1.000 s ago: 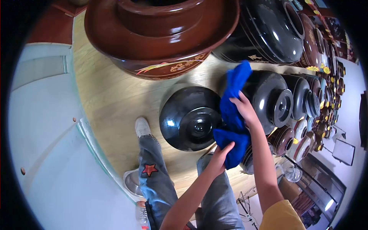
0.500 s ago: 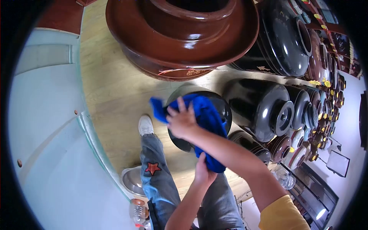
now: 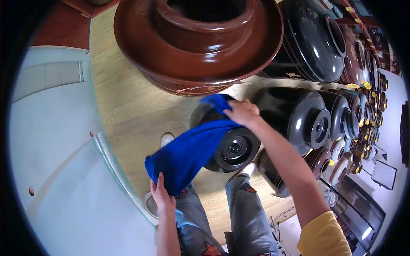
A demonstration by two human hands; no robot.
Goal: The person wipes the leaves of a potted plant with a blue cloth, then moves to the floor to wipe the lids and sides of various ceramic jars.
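Note:
A blue cloth is stretched between my two hands, partly across a dark glazed jar that stands on the floor in front of my legs. My left hand grips its lower left end, away from the jar. At the upper right, my right hand has the other end bunched in its fingers, close to the jar's upper edge. The jar's round lid with a central knob shows below the cloth. Part of the jar's left side is covered.
A large brown glazed jar with a wide rim stands ahead. Black jars and many smaller ones line the right side. A pale panelled wall runs along the left. A metal basin sits partly hidden by my left hand.
My left hand has moved left, drawing the cloth out from a bunch into a long strip. My right hand has moved right across the jar, and the lid has come into view.

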